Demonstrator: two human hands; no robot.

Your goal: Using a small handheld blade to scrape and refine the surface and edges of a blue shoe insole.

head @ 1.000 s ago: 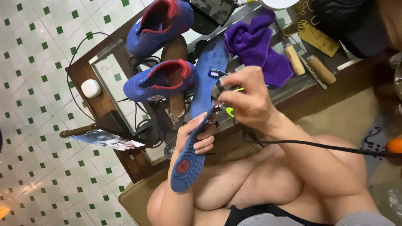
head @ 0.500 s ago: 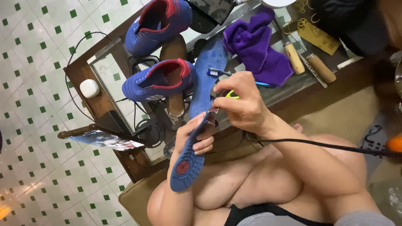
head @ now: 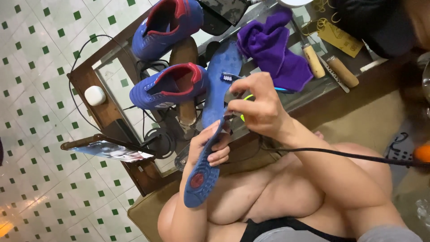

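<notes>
Insole (head: 204, 172), blue with a red heel spot, stood on edge above the lap, gripped around its middle by the left hand (head: 208, 145). The right hand (head: 260, 110) pinched a small tool with a yellow-green handle (head: 244, 107) against its toe end. Working well there probably meant bracing the insole firmly and making short, light strokes.

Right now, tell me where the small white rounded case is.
In the head view, the small white rounded case sits on the wooden table's left edge, left of the nearer blue-and-red shoe, beside a black cable.
</notes>
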